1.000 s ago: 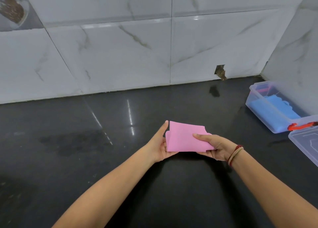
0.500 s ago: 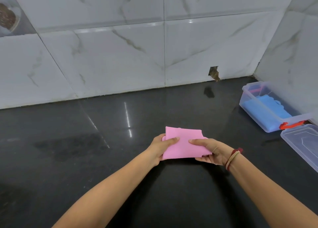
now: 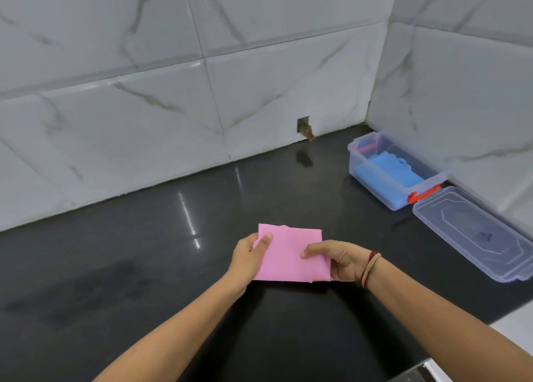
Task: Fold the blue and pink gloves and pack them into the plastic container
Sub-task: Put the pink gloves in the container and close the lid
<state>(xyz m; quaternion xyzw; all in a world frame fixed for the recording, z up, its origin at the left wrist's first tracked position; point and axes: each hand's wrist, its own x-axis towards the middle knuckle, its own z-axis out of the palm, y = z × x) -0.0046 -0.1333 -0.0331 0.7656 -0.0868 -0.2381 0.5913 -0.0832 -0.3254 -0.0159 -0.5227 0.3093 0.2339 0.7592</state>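
A folded pink glove [image 3: 288, 255] is held flat just above the black counter [image 3: 144, 252], in the middle of the view. My left hand [image 3: 249, 256] pinches its left edge, thumb on top. My right hand [image 3: 339, 259] grips its right side, thumb on top too. At the far right stands the clear plastic container [image 3: 372, 174] with a red clip, its lid off. A folded blue glove [image 3: 388, 169] lies inside it.
The container's clear lid [image 3: 476, 234] lies on the counter just in front of it. White marble-patterned tile walls close the back and right side, with a small hole [image 3: 304, 126] in the back wall. The counter's right front edge shows at the lower right.
My left thumb has closed onto the pink glove's left edge, flattening the fold. The view has shifted, so container and lid show more fully at the right.
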